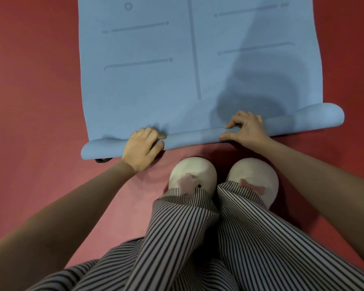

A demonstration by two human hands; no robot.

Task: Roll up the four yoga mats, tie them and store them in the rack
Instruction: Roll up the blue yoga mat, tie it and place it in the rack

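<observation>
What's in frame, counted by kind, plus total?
blue yoga mat: 1, near end partly rolled
hands: 2, left hand and right hand, both gripping the roll
white slippers: 2, left slipper, right slipper
black strap: 1, under the roll
Total: 6

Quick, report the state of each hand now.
Left hand: grips the rolled end of the blue yoga mat.
Right hand: pinches the same roll.

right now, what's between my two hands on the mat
Only a bare stretch of the rolled blue mat lies between the left hand and the right hand, as the head view shows.
</observation>
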